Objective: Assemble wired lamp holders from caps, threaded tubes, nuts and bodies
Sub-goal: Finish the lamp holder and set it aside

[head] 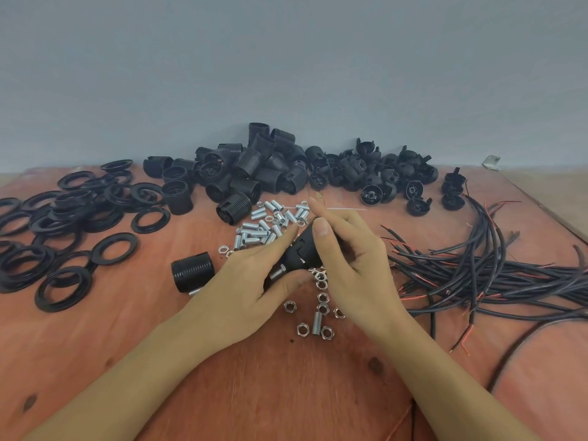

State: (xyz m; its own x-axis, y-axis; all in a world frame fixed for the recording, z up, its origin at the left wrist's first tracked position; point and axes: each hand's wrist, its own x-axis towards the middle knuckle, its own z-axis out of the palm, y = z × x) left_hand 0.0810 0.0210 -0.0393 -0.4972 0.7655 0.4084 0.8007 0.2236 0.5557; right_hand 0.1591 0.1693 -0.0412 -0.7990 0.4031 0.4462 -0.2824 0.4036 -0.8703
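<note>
I am clasping the black ribbed plastic lamp holder between the curled fingers of my left hand and right hand, judging it light, rigid and best gripped on its ribs, not on the slick silver threaded metal tube by my left thumb.

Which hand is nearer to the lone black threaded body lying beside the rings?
Left. The left hand lies just right of that body, not touching it. The right hand is farther right, beyond the lamp holder both hands hold.

Reddish wooden table held black rings left, threaded bodies and caps at back, metal tubes and nuts centre, wires right.
</note>
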